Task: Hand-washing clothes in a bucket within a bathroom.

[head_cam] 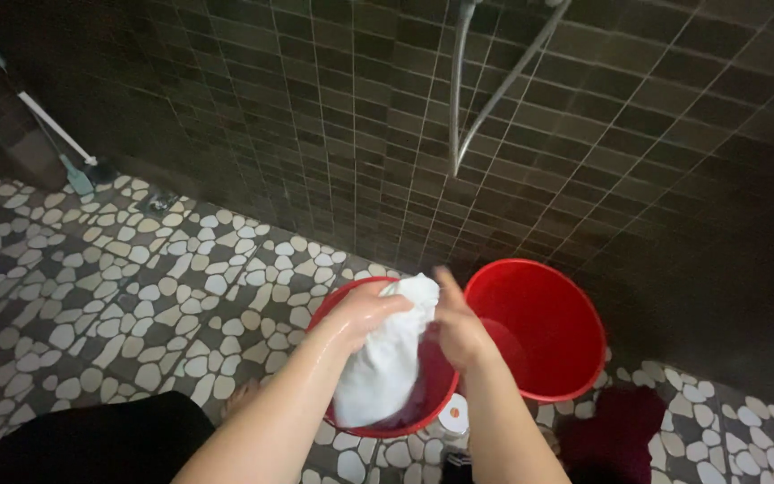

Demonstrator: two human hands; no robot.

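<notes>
I see the left hand [365,309] and right hand [459,332], fingers closed on a wet white cloth [387,363] over the near round red plastic bucket [338,305] on the pebble floor [136,296]; soft, slippery, probably water-heavy, best gripped by its bunched top.

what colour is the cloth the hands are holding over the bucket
White. The cloth hangs from both hands above the red bucket, shown in the head view.

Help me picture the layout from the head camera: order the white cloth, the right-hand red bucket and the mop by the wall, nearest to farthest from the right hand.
1. White cloth: gripped by the right hand.
2. Red bucket: just right of that hand, against the wall.
3. Mop: far upper left, leaning by the wall.
</notes>
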